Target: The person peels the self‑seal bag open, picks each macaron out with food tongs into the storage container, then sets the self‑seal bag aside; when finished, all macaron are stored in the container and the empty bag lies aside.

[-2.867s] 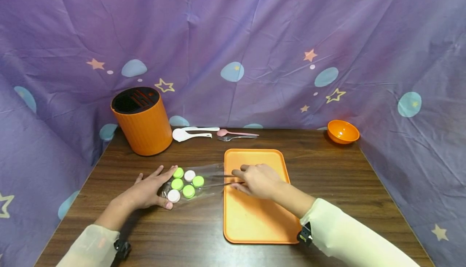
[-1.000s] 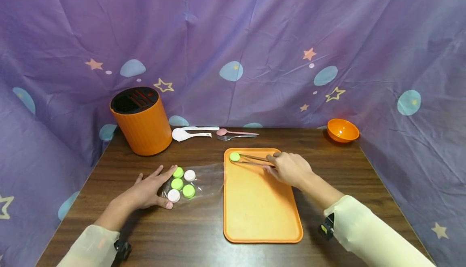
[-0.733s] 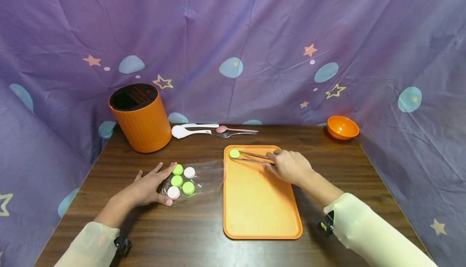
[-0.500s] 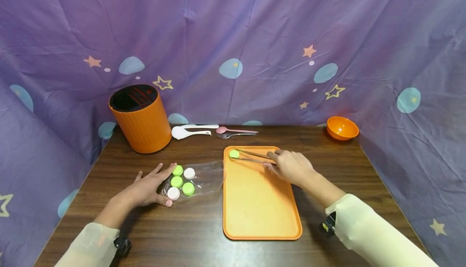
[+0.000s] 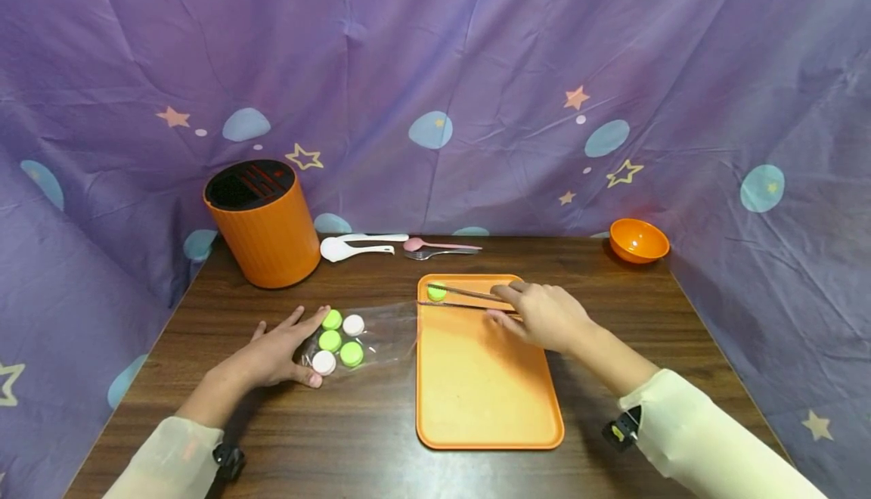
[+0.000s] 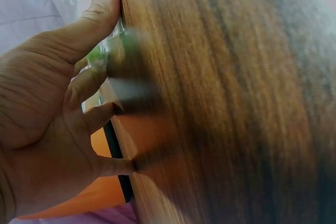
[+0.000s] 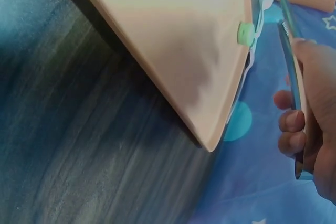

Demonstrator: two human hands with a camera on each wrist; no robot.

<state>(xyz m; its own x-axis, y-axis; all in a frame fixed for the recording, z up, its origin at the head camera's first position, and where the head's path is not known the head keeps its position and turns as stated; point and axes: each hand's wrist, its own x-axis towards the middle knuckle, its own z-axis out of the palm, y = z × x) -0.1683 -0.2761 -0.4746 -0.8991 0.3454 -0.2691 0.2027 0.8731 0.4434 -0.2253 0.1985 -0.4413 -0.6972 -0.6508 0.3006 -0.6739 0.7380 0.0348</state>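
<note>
In the head view my right hand (image 5: 544, 316) holds metal tongs (image 5: 466, 305) above the orange tray (image 5: 483, 393). Their arms are spread, with nothing between the tips in the right wrist view. A round green disc-like piece (image 5: 436, 292) lies in the tray's far left corner, overlapped by the tongs in the head view. My left hand (image 5: 275, 355) rests with spread fingers at the left end of a clear plastic bag (image 5: 395, 333), thumb and forefinger on either side. Inside the bag are several green pieces (image 5: 351, 354) and two white pieces (image 5: 323, 363).
An orange knife block (image 5: 265, 234) stands at the back left. Beside it lie a white ladle-like spoon (image 5: 333, 249), another white utensil (image 5: 374, 237), a pink spoon (image 5: 413, 244) and a fork (image 5: 442, 254). At the back right is an orange bowl (image 5: 638, 242). A purple curtain (image 5: 435, 68) hangs behind.
The tongs took a green piece out of the bag and carried it right to the tray's far left corner. Then they let it go, opened and rose. My left hand stayed put.
</note>
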